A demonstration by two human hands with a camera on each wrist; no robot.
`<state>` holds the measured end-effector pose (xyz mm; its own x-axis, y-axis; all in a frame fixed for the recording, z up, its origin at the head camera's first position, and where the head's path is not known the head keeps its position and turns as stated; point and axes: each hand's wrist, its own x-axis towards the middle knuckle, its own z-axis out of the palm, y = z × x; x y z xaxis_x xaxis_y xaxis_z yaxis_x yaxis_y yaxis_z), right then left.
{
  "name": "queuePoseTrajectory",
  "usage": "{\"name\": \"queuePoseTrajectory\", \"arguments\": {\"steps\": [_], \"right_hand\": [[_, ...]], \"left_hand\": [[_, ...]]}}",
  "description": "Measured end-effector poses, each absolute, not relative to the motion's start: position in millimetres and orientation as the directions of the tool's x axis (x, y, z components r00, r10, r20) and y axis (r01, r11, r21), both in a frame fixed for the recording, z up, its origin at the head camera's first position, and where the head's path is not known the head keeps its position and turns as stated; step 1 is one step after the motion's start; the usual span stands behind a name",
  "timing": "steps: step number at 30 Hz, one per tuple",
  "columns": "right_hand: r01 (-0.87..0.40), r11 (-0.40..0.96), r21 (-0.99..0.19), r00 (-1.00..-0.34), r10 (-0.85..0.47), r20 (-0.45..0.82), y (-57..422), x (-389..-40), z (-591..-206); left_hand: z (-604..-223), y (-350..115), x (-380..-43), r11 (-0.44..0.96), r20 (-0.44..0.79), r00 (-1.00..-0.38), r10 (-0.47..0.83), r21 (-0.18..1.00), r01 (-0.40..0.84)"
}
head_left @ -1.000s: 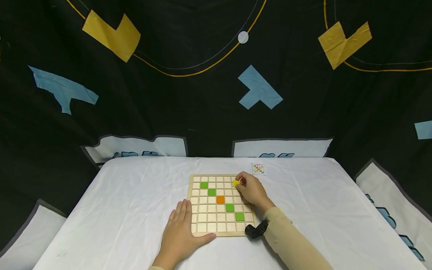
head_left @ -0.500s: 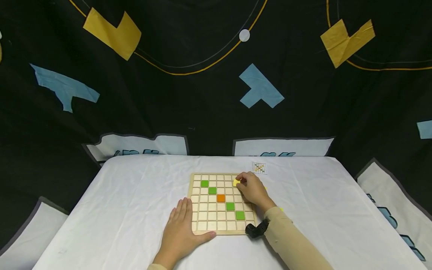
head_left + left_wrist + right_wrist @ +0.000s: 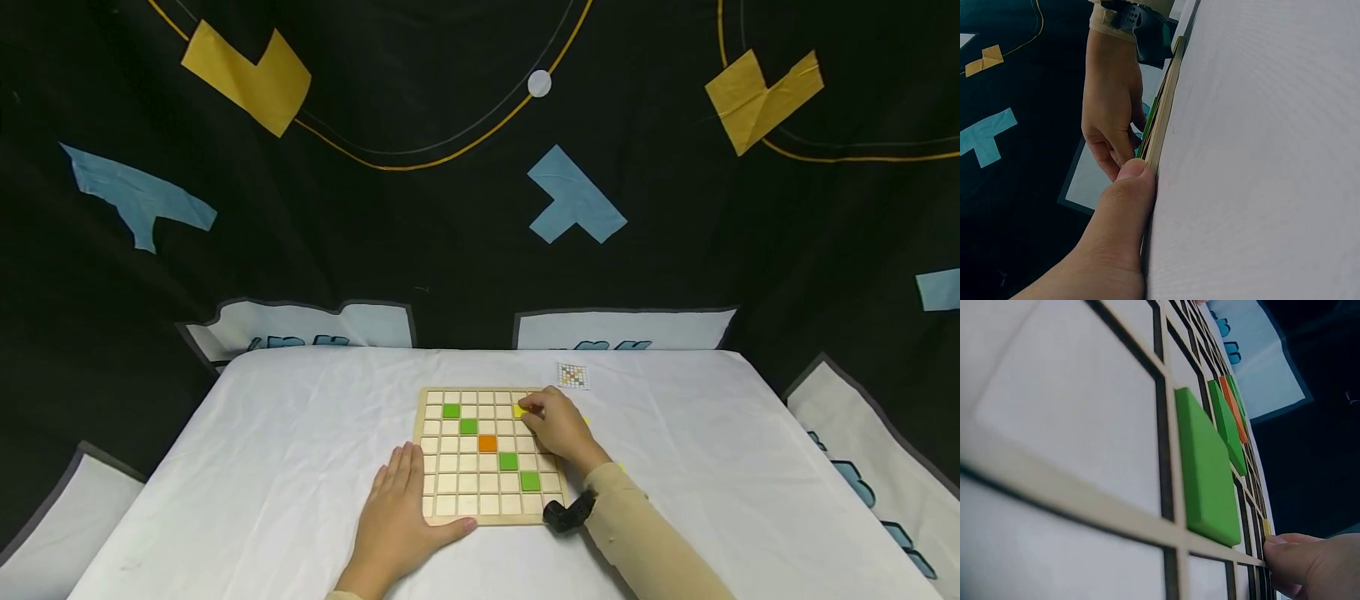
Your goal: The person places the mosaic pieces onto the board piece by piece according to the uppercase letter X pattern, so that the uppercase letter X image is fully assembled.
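Observation:
A wooden grid board lies flat on the white cloth, with several green tiles and an orange tile set in a diagonal of its cells. My right hand pinches a yellow tile at a cell near the board's far right corner; the fingers hide part of it. In the right wrist view, a green tile stands near the camera, and a sliver of the yellow tile shows at the fingertips. My left hand rests along the board's left edge, fingers straight, thumb spread against the front edge.
Beyond the board's far right corner lies a small printed pattern card. Yellow bits peek out beside the right forearm, mostly hidden. A black camera on the right wrist hangs over the board's near right corner. A black curtain stands behind the table.
The yellow tile sits slightly lower and flatter at its cell, more covered by the right fingers. The left hand stays at the board's edge. The head view shifts slightly.

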<state>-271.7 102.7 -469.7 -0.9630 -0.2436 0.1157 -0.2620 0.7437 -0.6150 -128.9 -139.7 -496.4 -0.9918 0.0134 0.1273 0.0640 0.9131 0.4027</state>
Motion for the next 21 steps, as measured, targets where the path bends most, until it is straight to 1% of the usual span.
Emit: {"name": "queuePoseTrajectory", "arguments": {"steps": [12, 16, 21], "right_hand": [[-0.268, 0.746, -0.610, -0.960, -0.257, 0.107, 106.7, -265.3, -465.6], [-0.270, 0.741, -0.615, -0.960, -0.253, 0.117, 113.9, -262.1, -461.2], [-0.249, 0.767, -0.591, -0.968, -0.221, 0.122, 129.9, -260.9, -456.9]], "left_hand": [[-497.3, -140.2, -128.1, 0.917, 0.137, -0.990, 0.016, 0.392, 0.069], [-496.5, -140.2, -127.3, 0.919, 0.142, -0.990, 0.019, 0.388, 0.074], [-495.5, -140.2, -126.5, 0.916, 0.135, -0.991, 0.020, 0.394, 0.072]]}}
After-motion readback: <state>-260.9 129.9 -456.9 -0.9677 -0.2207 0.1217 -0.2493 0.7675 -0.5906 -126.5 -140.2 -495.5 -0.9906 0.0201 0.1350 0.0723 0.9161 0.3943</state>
